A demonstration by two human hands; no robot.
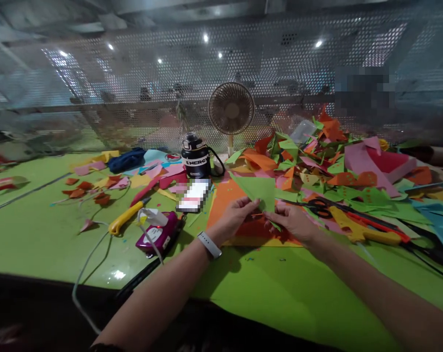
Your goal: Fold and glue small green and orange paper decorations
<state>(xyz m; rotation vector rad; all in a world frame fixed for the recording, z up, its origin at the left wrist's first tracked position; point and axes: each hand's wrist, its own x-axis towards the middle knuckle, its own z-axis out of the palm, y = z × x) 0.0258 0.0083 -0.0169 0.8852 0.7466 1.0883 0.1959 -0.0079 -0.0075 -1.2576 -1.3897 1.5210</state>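
A folded piece of light green paper [260, 189] is held up between my two hands, with its pointed end toward the upper left. My left hand [239, 215], with a pale band on the wrist, pinches its lower left edge. My right hand [289, 221] grips the lower right edge, its fingers close to those of my left hand. Beneath the hands lie orange sheets [221, 200] with a yellow edge showing at the front. The fingertips partly hide the lower part of the green paper.
Coloured paper scraps [258, 159] are heaped behind and to the right. Scissors with yellow handles [348, 225] lie right. A phone [194, 195], black bottle [195, 156], purple power strip [159, 234], yellow glue gun or cutter [125, 218] and fan [232, 108] stand or lie around.
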